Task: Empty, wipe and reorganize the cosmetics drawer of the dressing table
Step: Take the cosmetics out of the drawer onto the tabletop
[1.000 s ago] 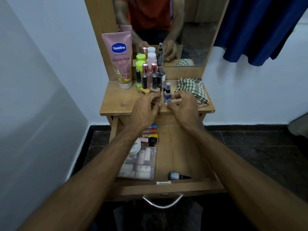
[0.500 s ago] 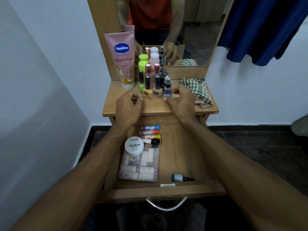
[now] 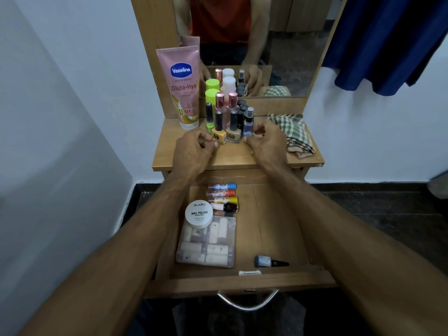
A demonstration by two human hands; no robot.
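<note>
Drawer [image 3: 242, 283] pulled open, lower centre of frame, partly emptied: tubes [image 3: 221, 197], wipes tub [image 3: 199, 213], clear case [image 3: 206, 243] and one small bottle [image 3: 270, 261] lying inside. Bottles on tabletop [image 3: 232, 157], centre frame, packed in tight rows before mirror [image 3: 257, 44], probably to leave room. Cloth [image 3: 292, 133] folded at right of tabletop, likely kept for wiping. Right hand [image 3: 268, 141]: grip pinching blue spray bottle [image 3: 248, 123], standing at right end of front row. Left hand [image 3: 194, 151]: fingers curled, just beside yellow polish [image 3: 219, 132]; contact unclear, nothing visibly held.

Versus half a second back: left hand moved right, up to front row; spray bottle unmoved; drawer contents unchanged.
</note>
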